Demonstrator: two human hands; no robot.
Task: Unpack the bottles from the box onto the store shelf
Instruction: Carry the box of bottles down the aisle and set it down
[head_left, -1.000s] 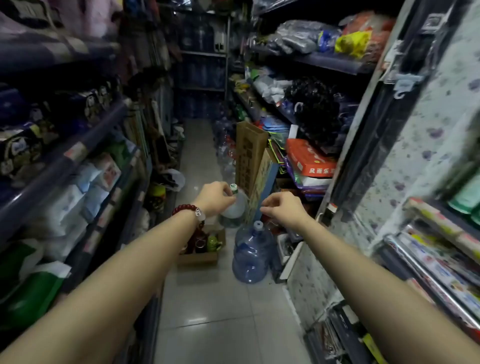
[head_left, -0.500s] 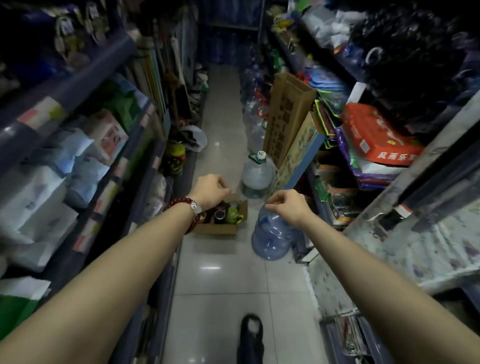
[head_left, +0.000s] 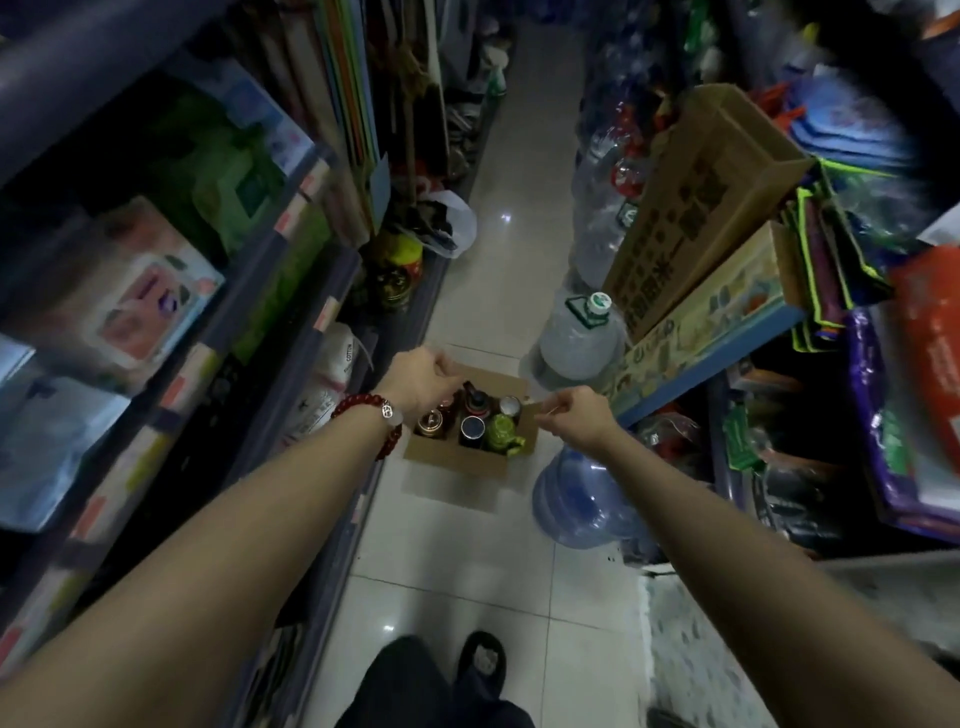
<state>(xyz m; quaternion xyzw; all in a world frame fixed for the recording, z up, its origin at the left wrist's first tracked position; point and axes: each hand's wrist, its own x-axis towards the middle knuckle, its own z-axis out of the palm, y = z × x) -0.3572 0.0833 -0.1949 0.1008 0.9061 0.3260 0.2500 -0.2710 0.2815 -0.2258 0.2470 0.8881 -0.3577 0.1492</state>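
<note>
A small open cardboard box (head_left: 457, 461) stands on the tiled aisle floor, with several bottles upright in it. Among them are a dark-capped bottle (head_left: 474, 402), a green bottle (head_left: 503, 432) and a brown one (head_left: 431, 422). My left hand (head_left: 423, 382), with a red bead bracelet at the wrist, hovers over the box's far left corner, its fingers curled and nothing in them. My right hand (head_left: 574, 421) is at the box's right rim with its fingers pinched together. I cannot tell whether they touch the flap. Store shelves (head_left: 291, 332) full of packaged goods run along the left.
A blue water jug (head_left: 576, 501) lies right of the box, and a clear jug with a green cap (head_left: 576, 335) stands behind it. Tall cardboard cartons (head_left: 696, 197) lean on the crowded right shelving. My foot (head_left: 480, 667) is on the floor below. A white plastic bag (head_left: 454, 221) sits farther along.
The view has tipped down and come closer to the box. Both hands have dropped from in front of the jugs to just above the box's rim.
</note>
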